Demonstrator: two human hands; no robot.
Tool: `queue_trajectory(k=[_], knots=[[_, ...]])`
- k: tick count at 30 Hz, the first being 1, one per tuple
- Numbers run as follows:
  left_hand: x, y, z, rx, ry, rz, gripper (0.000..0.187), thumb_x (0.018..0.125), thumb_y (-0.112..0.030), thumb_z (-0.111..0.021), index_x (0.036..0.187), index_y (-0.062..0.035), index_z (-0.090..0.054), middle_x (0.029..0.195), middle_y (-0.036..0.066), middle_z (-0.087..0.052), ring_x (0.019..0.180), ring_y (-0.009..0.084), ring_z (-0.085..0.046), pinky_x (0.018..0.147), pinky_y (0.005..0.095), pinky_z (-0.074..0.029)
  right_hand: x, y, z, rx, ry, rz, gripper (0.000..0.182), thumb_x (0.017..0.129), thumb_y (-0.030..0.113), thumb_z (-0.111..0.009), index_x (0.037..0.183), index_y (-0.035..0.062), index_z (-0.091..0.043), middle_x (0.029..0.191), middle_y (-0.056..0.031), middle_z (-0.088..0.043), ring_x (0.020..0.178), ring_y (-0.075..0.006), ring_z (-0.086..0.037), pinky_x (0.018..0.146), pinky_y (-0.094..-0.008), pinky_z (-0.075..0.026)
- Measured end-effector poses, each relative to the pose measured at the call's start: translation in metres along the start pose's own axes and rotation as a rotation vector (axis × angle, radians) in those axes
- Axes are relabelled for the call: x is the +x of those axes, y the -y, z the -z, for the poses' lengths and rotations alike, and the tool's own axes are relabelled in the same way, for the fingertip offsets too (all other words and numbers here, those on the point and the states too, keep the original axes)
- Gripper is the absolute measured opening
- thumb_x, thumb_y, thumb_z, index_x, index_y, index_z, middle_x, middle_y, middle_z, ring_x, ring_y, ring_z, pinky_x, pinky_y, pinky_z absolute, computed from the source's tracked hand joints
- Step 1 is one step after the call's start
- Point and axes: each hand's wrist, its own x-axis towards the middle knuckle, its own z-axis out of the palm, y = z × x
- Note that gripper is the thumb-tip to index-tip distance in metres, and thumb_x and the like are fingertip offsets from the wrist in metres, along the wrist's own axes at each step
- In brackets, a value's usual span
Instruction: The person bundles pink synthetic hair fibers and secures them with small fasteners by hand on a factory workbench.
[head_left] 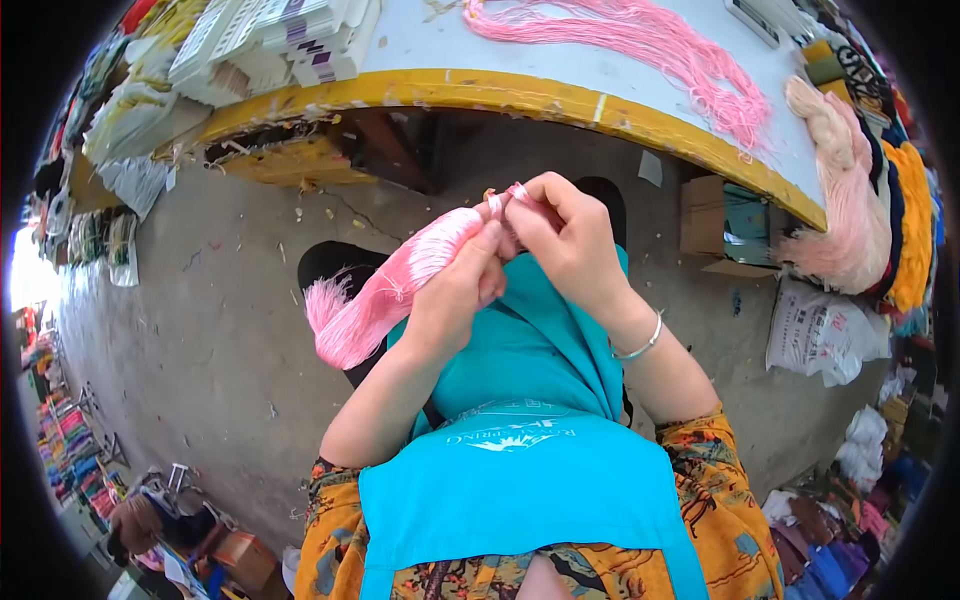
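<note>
Slanting out in front of the turquoise apron (520, 480) was the pink thread bundle (395, 285)!
The left hand (455, 290) was wrapped firmly round it, loose ends fanning away to the left, while the right hand (565, 235) pinched the thread at its top end, right beside the left. Beyond, more pink strands (700, 75) lay across the yellow-edged surface (425, 45).

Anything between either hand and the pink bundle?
Nothing visible: the left hand grips the pink bundle directly, and the right hand is at its narrow end, though its fingertips are partly hidden.
</note>
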Motion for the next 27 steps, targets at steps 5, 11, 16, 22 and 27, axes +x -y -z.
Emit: queue_trajectory(k=[5, 11, 16, 22, 27], knots=[[-0.009, -0.006, -0.001, 0.115, 0.005, -0.009, 0.036, 0.09, -0.012, -0.045, 0.124, -0.0029, -0.051, 0.064, -0.001, -0.044, 0.057, 0.0081, -0.042, 0.052, 0.025, -0.035, -0.005, -0.005, -0.012, -0.067, -0.064, 0.155, 0.02, 0.083, 0.002, -0.064, 0.1, -0.0025, -0.055, 0.092, -0.0058, -0.063, 0.084, -0.0076, -0.059, 0.076, -0.0235, -0.049], [-0.019, -0.031, -0.004, 0.546, 0.098, 0.106, 0.066, 0.082, -0.007, -0.047, 0.147, -0.0051, -0.033, 0.082, 0.005, -0.051, 0.066, 0.0136, -0.051, 0.067, 0.0286, -0.047, -0.008, -0.007, -0.019, 0.299, -0.021, 0.02, 0.015, 0.084, -0.006, -0.056, 0.097, -0.0014, -0.049, 0.089, -0.0077, -0.063, 0.083, -0.0086, -0.062, 0.072, -0.0237, -0.053], [-0.017, -0.013, 0.006, 0.67, 0.146, -0.444, 0.058, 0.087, -0.005, -0.051, 0.144, -0.0034, -0.038, 0.104, 0.016, -0.062, 0.1, 0.0258, -0.06, 0.09, 0.0339, -0.046, -0.007, 0.007, -0.007, 0.347, 0.01, -0.027, 0.01, 0.087, -0.005, -0.045, 0.095, -0.0017, -0.049, 0.083, -0.0079, -0.063, 0.081, -0.0097, -0.063, 0.067, -0.0255, -0.055], [-0.006, -0.012, 0.016, 0.554, 0.041, -0.525, 0.025, 0.093, -0.006, -0.05, 0.114, 0.0014, -0.062, 0.088, 0.007, -0.066, 0.076, 0.0099, -0.062, 0.07, 0.0239, -0.05, 0.005, 0.025, 0.008, 0.18, 0.146, -0.076, 0.006, 0.088, -0.002, -0.044, 0.09, 0.0002, -0.05, 0.077, -0.0012, -0.055, 0.071, -0.0054, -0.052, 0.062, -0.0215, -0.046], [-0.007, -0.026, 0.009, 0.152, 0.067, -0.306, 0.046, 0.089, -0.005, -0.047, 0.134, 0.0011, -0.046, 0.077, -0.002, -0.055, 0.051, 0.0012, -0.038, 0.046, 0.0183, -0.033, 0.011, 0.05, 0.017, -0.101, 0.392, -0.002, 0.003, 0.088, -0.001, -0.047, 0.086, 0.0005, -0.049, 0.074, 0.0001, -0.052, 0.069, -0.0047, -0.047, 0.061, -0.0224, -0.044]])
